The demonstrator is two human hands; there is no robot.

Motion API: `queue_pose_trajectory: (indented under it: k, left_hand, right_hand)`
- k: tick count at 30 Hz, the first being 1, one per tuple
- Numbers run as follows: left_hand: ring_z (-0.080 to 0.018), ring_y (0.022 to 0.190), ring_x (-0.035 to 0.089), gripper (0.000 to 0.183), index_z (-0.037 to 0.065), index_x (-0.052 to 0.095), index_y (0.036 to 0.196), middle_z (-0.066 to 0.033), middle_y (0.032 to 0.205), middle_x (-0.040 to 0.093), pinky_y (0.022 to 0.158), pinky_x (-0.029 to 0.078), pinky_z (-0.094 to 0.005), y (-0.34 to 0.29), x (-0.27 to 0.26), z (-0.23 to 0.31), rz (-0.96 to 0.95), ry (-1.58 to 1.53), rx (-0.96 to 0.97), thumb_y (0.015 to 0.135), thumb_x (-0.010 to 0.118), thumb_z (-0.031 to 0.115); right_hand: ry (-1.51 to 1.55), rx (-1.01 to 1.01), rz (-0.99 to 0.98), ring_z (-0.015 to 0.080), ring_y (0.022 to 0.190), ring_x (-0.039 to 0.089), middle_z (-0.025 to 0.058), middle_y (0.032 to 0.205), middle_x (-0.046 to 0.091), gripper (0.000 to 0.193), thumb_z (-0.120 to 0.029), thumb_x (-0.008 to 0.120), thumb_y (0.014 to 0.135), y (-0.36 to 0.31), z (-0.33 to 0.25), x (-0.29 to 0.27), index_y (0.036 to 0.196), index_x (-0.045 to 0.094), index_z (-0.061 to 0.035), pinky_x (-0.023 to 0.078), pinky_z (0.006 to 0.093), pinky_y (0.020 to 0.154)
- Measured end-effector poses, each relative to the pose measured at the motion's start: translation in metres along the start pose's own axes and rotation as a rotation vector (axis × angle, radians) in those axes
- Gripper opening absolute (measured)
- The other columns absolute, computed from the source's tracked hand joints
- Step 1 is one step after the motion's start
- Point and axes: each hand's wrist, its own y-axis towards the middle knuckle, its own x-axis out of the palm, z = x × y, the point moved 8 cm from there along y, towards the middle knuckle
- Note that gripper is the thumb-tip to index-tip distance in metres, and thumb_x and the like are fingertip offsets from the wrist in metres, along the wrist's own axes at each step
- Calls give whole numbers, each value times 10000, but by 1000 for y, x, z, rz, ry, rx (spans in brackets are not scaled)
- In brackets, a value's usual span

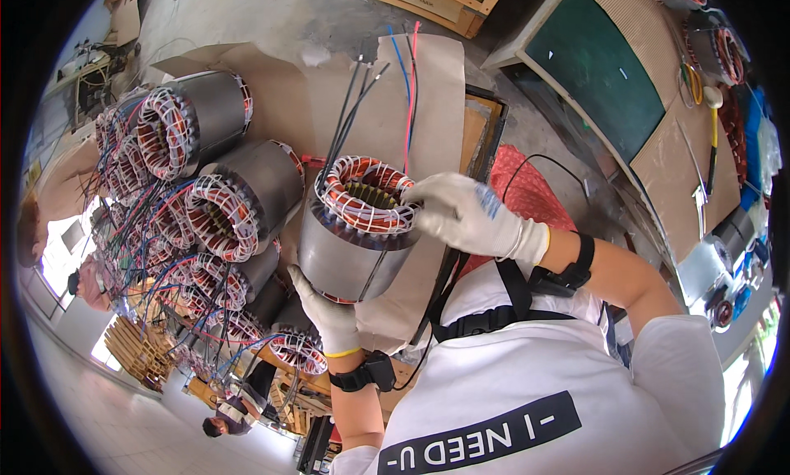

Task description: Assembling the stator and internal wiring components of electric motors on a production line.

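Observation:
I hold a grey motor stator [346,244] with copper windings laced in white tape, its black, blue and red lead wires [387,88] sticking up. My left hand [325,314], in a white glove, cups the stator from below. My right hand [469,216], also gloved, grips the upper right rim at the coil end. The stator hangs above a sheet of brown cardboard [428,121].
A pile of several similar wound stators [214,195] lies to the left with tangled coloured leads. A workbench with a green mat [597,63] and hand tools stands at the upper right. A red cloth [527,191] lies behind my right hand. A person [226,417] stands lower left.

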Motion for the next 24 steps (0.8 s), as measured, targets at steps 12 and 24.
queue_pose_trajectory:
  k: [12, 24]
  left_hand:
    - [-263, 1187, 558, 612, 26, 484, 1345, -113, 1321, 558, 1022, 435, -400, 7, -8, -15, 8, -92, 40, 998, 416, 526]
    - [-223, 980, 665, 602, -7, 571, 1221, -121, 1141, 657, 865, 537, -338, 33, -29, -22, -11, -164, 39, 971, 481, 533]
  right_hand:
    - [-664, 675, 47, 396, 959, 658, 204, 1003, 690, 492, -433, 628, 853, 89, 75, -38, 1102, 557, -15, 515, 451, 840]
    - [-537, 46, -43, 400, 944, 621, 204, 973, 653, 344, -78, 517, 903, 75, 51, -26, 1239, 590, -100, 496, 451, 807]
